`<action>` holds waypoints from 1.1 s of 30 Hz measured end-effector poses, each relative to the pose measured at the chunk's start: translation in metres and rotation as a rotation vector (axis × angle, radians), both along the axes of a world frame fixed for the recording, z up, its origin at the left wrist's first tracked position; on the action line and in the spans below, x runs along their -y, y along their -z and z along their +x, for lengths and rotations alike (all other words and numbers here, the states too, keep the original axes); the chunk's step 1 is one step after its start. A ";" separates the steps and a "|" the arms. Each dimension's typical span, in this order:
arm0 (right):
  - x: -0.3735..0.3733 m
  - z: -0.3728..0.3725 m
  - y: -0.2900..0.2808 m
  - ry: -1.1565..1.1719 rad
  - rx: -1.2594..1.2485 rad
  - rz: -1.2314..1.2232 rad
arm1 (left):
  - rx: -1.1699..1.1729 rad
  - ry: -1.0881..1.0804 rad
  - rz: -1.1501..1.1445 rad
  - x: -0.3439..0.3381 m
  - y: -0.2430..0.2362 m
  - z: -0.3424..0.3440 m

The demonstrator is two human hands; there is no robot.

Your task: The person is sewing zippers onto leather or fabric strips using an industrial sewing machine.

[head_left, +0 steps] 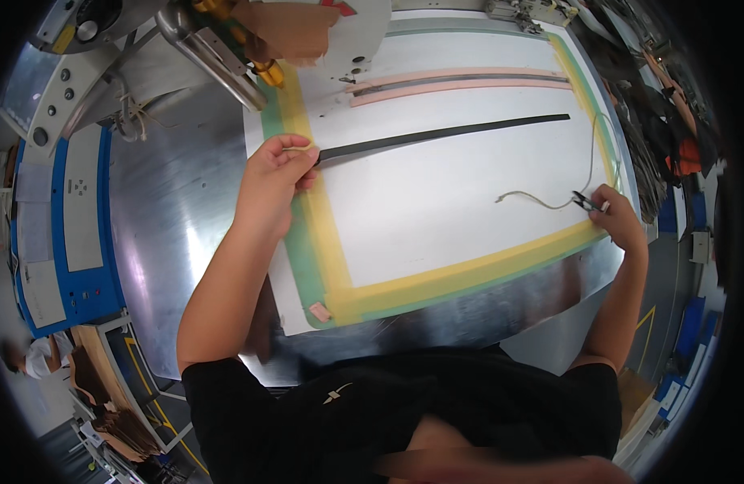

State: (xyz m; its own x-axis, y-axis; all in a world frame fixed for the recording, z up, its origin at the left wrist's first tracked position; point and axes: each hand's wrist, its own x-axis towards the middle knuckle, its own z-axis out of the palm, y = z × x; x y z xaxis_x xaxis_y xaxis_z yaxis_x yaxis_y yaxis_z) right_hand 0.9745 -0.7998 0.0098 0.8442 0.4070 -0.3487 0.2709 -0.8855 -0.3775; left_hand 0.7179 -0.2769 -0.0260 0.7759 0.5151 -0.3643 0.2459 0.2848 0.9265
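A long black strip (461, 129) lies across the white sheet (436, 234), which has yellow and green taped borders. My left hand (275, 173) pinches the strip's left end, with a short yellowish cord by the fingers. At the sheet's right edge, my right hand (614, 214) grips small black thread snips (583, 202). A thin pale cord (519, 195) curves past the snips and up along the right side. Farther back lies a pink template (461, 80) with a dark lengthwise slot.
Machine parts, including a metal arm (211, 60), stand at the back left. A blue-framed panel (81, 226) is on the left, dark draped material (646, 161) on the right. A person in white (41, 355) is at the lower left. The steel tabletop (162, 242) extends beyond the sheet.
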 end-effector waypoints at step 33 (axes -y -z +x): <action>-0.368 0.020 0.052 -0.943 0.533 0.526 | -0.238 0.306 1.777 -0.008 0.028 0.079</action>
